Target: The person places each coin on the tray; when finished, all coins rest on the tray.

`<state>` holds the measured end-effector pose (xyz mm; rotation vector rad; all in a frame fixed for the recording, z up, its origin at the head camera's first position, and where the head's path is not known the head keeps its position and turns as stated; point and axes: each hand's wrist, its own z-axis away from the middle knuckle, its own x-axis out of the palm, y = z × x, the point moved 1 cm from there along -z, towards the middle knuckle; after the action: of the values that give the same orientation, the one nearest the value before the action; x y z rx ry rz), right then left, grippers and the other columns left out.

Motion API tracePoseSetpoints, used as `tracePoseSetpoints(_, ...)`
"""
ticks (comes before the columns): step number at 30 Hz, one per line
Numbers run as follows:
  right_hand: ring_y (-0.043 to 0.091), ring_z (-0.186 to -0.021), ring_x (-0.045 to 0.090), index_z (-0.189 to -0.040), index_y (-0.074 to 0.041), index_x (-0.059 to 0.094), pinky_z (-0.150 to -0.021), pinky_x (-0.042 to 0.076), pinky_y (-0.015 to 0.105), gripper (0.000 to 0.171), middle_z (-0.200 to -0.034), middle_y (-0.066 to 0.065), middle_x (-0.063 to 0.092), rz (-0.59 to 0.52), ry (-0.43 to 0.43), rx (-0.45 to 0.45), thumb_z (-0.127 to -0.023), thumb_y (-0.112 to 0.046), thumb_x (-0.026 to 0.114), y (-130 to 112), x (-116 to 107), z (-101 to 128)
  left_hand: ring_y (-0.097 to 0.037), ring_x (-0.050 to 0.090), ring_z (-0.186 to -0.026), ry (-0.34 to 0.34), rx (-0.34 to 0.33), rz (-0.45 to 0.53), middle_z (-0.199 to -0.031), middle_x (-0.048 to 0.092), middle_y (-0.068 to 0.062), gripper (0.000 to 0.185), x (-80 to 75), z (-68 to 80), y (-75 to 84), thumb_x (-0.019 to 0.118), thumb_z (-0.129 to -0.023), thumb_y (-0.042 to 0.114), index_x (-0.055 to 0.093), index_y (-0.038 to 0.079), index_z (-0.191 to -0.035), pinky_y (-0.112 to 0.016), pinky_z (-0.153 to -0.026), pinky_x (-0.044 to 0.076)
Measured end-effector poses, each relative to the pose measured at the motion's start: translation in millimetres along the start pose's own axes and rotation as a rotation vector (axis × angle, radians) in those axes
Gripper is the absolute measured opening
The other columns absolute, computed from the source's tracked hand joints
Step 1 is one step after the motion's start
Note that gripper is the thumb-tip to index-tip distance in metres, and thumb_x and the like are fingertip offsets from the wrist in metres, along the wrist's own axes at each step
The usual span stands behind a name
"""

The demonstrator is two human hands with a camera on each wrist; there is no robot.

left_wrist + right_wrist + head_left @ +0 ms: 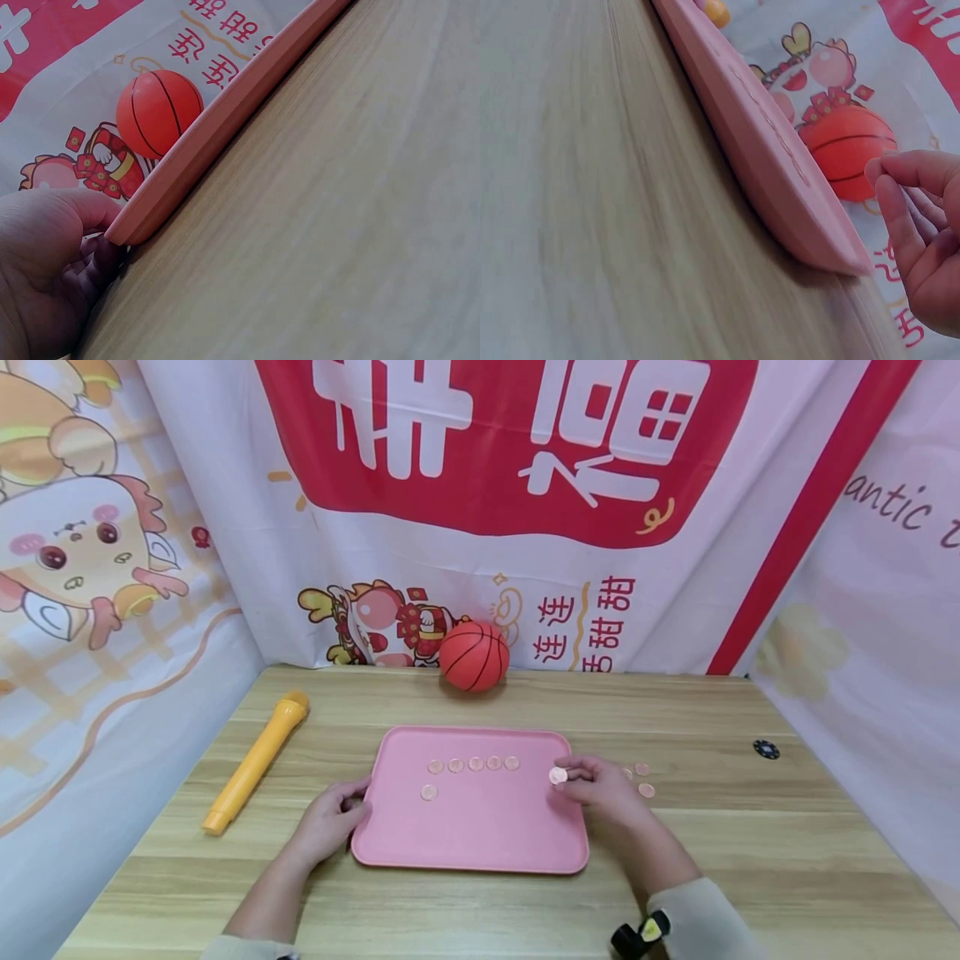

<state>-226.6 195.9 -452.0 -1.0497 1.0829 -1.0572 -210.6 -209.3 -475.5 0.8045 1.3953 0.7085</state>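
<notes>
A pink tray (472, 835) lies on the wooden table, and several small copper coins (476, 764) form a row on its far half. One more coin (429, 792) lies below the row's left end. My right hand (570, 774) pinches a coin (558, 775) over the tray's right edge. My left hand (352, 797) grips the tray's left rim; in the left wrist view the thumb (71, 210) lies on the rim (225, 127) and the fingers curl beneath. The right wrist view shows the fingertips (889, 176) pinched together beside the tray (765, 150).
Three loose coins (646, 790) lie on the table behind my right hand. An orange ball (474, 656) rests against the back banner. A yellow toy microphone (255, 762) lies at the left, and a black chip (766, 749) at the right. Cloth banners wall three sides.
</notes>
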Motion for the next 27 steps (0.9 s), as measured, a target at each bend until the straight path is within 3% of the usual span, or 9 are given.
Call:
tracePoseSetpoints(7,0.006,-0.075,0.060,-0.119,0.007,0.061,-0.067,0.052,0.021,0.041,-0.086,-0.002,0.067,0.095,-0.026,-0.080,-0.080,-0.001,0.073,-5,24,-16,-0.012,0.054,-0.092,0.003,0.004,0.001,-0.108,0.060,-0.015,0.047,-0.1,-0.8,-0.5,0.064,-0.092,0.009,0.054,-0.004,-0.136,-0.020,-0.078,0.047)
tracePoseSetpoints(14,0.009,-0.060,0.055,-0.119,0.008,0.061,-0.055,0.049,0.023,0.038,-0.091,0.014,0.068,0.160,-0.087,-0.150,-0.083,0.000,0.070,-11,52,-26,-0.012,0.054,-0.091,0.004,0.015,-0.006,-0.105,0.060,-0.015,0.047,0.2,-1.2,0.5,0.064,-0.092,0.009,0.054,-0.005,-0.135,-0.020,-0.078,0.046)
tracePoseSetpoints(27,0.009,-0.066,0.054,-0.112,0.001,0.067,-0.058,0.047,0.020,0.032,-0.083,0.005,0.065,0.136,-0.078,-0.090,-0.081,-0.002,0.075,-14,105,-43,-0.009,0.055,-0.090,0.008,0.043,-0.010,-0.110,0.061,-0.018,0.046,1.2,-2.0,-2.2,0.064,-0.091,0.008,0.054,-0.006,-0.134,-0.019,-0.079,0.046)
